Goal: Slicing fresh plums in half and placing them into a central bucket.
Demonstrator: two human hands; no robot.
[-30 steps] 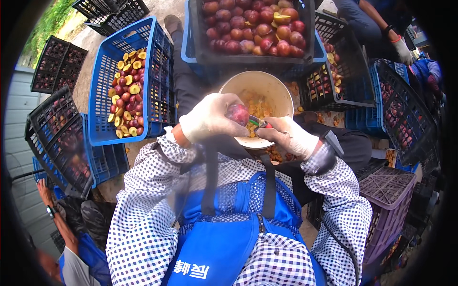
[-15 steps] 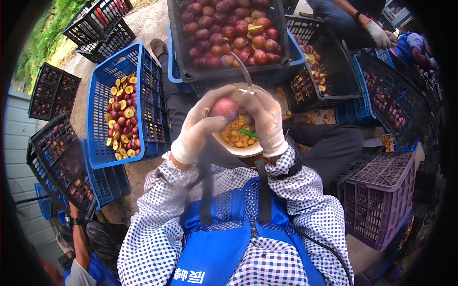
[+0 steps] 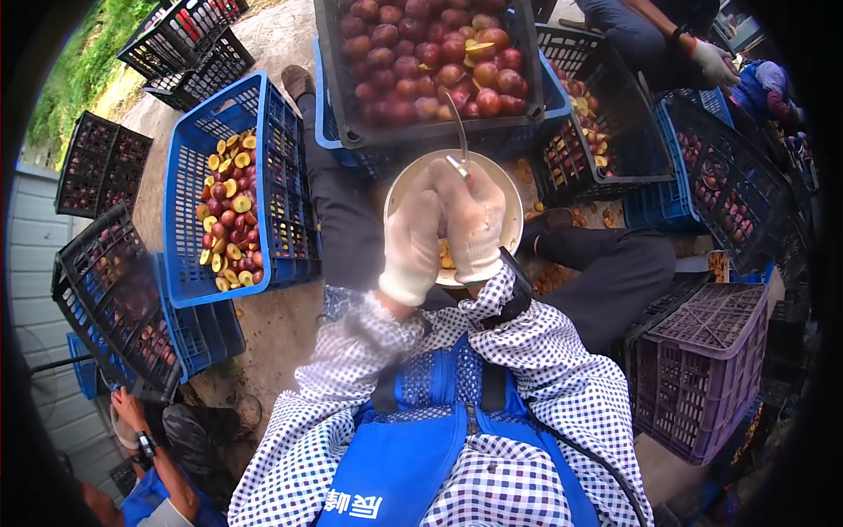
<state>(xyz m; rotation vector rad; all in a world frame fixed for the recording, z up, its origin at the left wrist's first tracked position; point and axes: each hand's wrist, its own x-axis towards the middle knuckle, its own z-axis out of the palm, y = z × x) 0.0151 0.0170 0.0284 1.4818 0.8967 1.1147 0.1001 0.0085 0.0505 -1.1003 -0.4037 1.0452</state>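
Note:
My right hand [image 3: 477, 224], in a pale work glove, is closed around a curved knife [image 3: 459, 132]. Its thin hooked blade points up and away from me, and the handle is hidden in the palm. Pressed against it is my gloved left hand [image 3: 413, 241], its fingers closed; the plum seen in it earlier is now covered by both hands. Directly beneath sits a round cream bowl [image 3: 512, 198], with yellowish fruit pieces [image 3: 447, 257] just showing between the wrists.
Ahead stands a black crate [image 3: 351, 132] of whole plums, on a blue one. A blue crate [image 3: 180, 255] of halved plums is at left, a black crate [image 3: 654, 158] with cut plums at right. A purple crate [image 3: 694, 386] stands near right. Other people work at both sides.
My left hand has moved right and turned inward against the right hand, hiding the plum. The knife's green handle has gone out of sight. The view has shifted slightly.

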